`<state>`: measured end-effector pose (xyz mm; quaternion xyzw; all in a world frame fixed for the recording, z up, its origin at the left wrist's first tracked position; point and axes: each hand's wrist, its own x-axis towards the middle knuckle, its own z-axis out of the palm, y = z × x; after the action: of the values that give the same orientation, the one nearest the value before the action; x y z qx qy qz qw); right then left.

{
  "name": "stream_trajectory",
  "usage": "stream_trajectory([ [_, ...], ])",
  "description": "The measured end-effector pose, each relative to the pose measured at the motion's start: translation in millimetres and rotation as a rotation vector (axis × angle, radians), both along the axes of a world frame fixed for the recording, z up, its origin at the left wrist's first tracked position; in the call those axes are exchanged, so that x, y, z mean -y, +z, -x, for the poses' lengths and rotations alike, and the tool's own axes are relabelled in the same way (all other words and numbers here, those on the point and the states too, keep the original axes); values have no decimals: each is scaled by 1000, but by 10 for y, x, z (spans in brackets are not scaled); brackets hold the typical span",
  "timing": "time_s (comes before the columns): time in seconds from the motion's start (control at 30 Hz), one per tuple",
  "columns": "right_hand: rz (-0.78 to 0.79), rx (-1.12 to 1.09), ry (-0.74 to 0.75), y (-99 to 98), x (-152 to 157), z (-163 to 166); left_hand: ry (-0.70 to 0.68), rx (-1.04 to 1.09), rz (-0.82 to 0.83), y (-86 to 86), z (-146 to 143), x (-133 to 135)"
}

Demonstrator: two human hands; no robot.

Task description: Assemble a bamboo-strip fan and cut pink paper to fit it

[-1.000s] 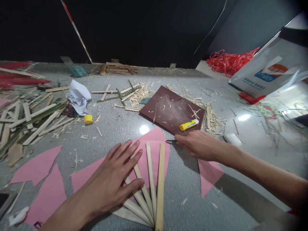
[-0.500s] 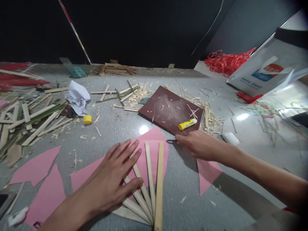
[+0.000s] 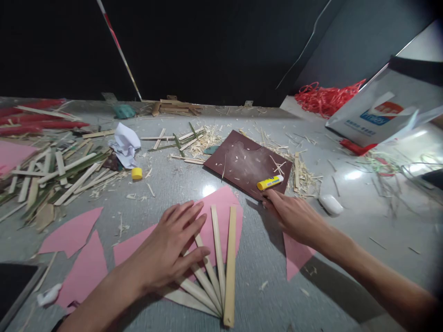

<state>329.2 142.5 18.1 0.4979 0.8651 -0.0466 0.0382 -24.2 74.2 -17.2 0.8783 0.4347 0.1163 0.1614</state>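
My left hand [image 3: 173,249] lies flat and open, fingers spread, pressing on a fan of bamboo slats [image 3: 218,263] that rests on a pink paper sheet [image 3: 224,203]. My right hand [image 3: 290,214] stretches forward with its fingers out. The fingertips touch the near edge of a dark brown board [image 3: 242,159], just below a yellow glue stick [image 3: 270,182] lying on that board. Nothing shows in the right hand. A pink paper triangle [image 3: 294,256] lies under my right wrist.
The glue stick's yellow cap [image 3: 136,173] and crumpled white paper [image 3: 125,144] lie left of centre. A pile of bamboo strips [image 3: 58,170] fills the left. Pink scraps [image 3: 72,233] lie at the near left. A white oval object [image 3: 330,204], red string [image 3: 325,97] and a white bag [image 3: 384,113] are at the right.
My right hand has moved right and forward, from the pink sheet's corner to the brown board's edge near the glue stick. My left hand stays on the slats. The view shifted slightly.
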Motion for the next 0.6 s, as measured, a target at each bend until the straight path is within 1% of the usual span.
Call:
stream_trajectory([
  [0.13,-65,-37,-63,-126,120,115,5,3,36,47,-13,-61],
  [0.23,-103,-45,-94,-175,176,185,1,49,16,74,-10,-85],
  [0.3,-124,-48,-106,-190,212,201,19,82,-25,151,18,-68],
  [0.37,-138,-52,-114,-201,248,194,72,102,-75,293,92,-5],
  [0.43,-151,-60,-117,-214,284,173,168,130,-122,467,235,114],
  [0.5,-177,-79,-124,-224,315,152,279,185,-177,602,462,291],
  [0.57,-226,-101,-135,-226,339,141,380,202,-228,636,767,516],
  [0.6,-262,-115,-144,-224,347,141,428,201,-231,608,936,641],
])
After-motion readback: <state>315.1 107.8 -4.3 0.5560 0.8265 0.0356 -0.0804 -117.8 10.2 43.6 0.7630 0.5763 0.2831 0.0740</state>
